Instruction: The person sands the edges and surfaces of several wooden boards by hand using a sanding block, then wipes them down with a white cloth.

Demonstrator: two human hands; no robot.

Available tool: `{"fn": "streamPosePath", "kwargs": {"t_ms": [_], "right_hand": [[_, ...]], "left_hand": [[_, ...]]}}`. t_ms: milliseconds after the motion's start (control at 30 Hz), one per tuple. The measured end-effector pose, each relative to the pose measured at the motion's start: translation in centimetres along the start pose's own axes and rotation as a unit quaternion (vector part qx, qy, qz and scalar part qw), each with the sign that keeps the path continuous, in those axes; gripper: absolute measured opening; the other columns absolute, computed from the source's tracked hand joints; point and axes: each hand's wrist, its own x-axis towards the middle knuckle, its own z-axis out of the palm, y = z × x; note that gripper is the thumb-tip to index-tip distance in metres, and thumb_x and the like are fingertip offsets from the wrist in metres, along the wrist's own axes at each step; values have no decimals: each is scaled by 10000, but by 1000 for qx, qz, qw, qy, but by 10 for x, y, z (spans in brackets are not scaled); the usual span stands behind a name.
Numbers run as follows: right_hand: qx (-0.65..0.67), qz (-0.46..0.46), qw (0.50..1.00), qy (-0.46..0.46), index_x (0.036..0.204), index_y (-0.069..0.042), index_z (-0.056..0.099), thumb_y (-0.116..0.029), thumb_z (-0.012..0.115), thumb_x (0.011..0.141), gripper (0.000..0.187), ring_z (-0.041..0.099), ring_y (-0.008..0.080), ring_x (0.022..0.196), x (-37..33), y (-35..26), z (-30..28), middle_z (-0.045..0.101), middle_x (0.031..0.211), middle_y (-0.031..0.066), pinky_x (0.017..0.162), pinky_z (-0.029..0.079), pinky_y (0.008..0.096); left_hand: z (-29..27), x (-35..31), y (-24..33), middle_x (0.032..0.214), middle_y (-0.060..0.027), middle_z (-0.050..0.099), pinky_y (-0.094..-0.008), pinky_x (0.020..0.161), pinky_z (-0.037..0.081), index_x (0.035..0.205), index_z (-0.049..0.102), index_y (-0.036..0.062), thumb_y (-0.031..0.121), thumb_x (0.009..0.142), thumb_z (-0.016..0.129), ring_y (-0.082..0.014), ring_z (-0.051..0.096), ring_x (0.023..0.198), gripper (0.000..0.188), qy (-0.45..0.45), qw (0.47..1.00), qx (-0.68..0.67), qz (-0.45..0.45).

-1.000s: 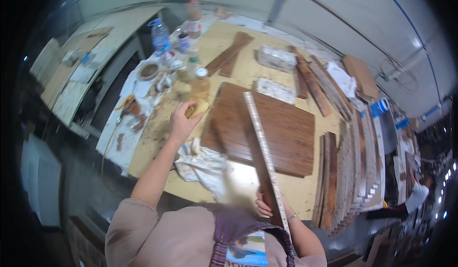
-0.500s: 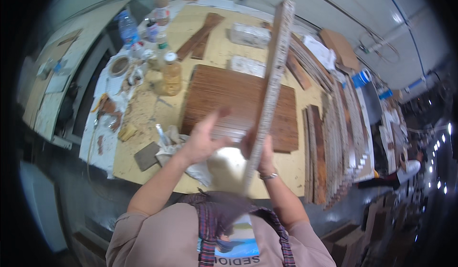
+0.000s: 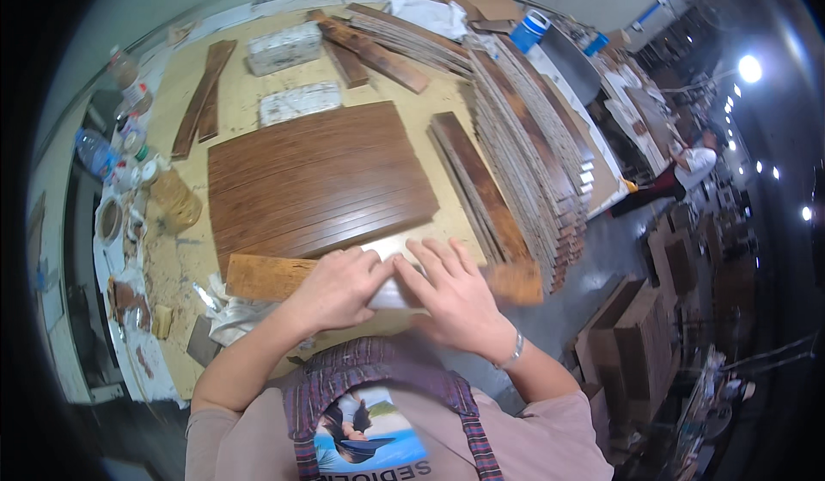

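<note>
Crosswise in front of me, close to the table's near edge, is a brown wooden plank (image 3: 265,276) with its broad worn face showing. My left hand (image 3: 339,287) is closed over its middle, fingers curled across the top edge. Beside it, my right hand (image 3: 455,296) lies over the plank with longer fingers reaching across the far edge and the thumb side underneath. The hands nearly touch at the fingertips. Just beyond the plank is a flat stack of glossy brown planks (image 3: 322,176) laid side by side. A pale cloth (image 3: 245,318) lies by my left forearm.
Rows of planks on edge (image 3: 533,154) fill the right side, with loose planks (image 3: 473,184) beside them. Two wrapped blocks (image 3: 284,49) sit farther back. Bottles, including one of yellowish liquid (image 3: 174,199), stand at left. Cardboard boxes (image 3: 632,335) and another person (image 3: 692,163) are off to the right.
The plank has swung from nearly upright to crosswise before me. My left hand, free and open before, now grips it beside my right. The view has shifted toward the right.
</note>
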Motion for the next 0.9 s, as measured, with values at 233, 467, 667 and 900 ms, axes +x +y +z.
{"fn": "streamPosePath", "kwargs": {"t_ms": [233,467,667,900], "right_hand": [[175,245,952,50,1251,5,567,-205,805,628,699,652,340,896,-59,66,69,634,979,182,796,530,407],[64,446,888,92,1197,2,605,-235,828,663,625,543,354,1123,-49,192,92,580,1151,196,945,473,420],[-14,413,899,144,1175,-2,617,-179,854,676,580,523,348,1159,-40,190,126,569,1207,189,1006,426,431],[169,118,971,125,1020,36,590,-51,733,663,394,542,401,1131,5,68,199,560,1192,248,1009,457,451]], "left_hand": [[7,12,9,1237,-111,578,-531,1069,342,1262,571,58,205,671,812,-301,516,1206,654,90,995,48,-4],[45,-104,-33,1394,-172,464,-595,1116,249,1252,565,33,244,697,812,-376,352,1358,643,16,955,66,-288],[47,-147,-19,1529,-201,322,-704,1095,157,1340,491,45,319,625,864,-416,218,1444,852,-25,887,152,-436],[104,-212,-62,1344,-201,509,-528,1048,331,1216,597,20,83,743,739,-389,436,1271,499,94,910,121,-386]]}}
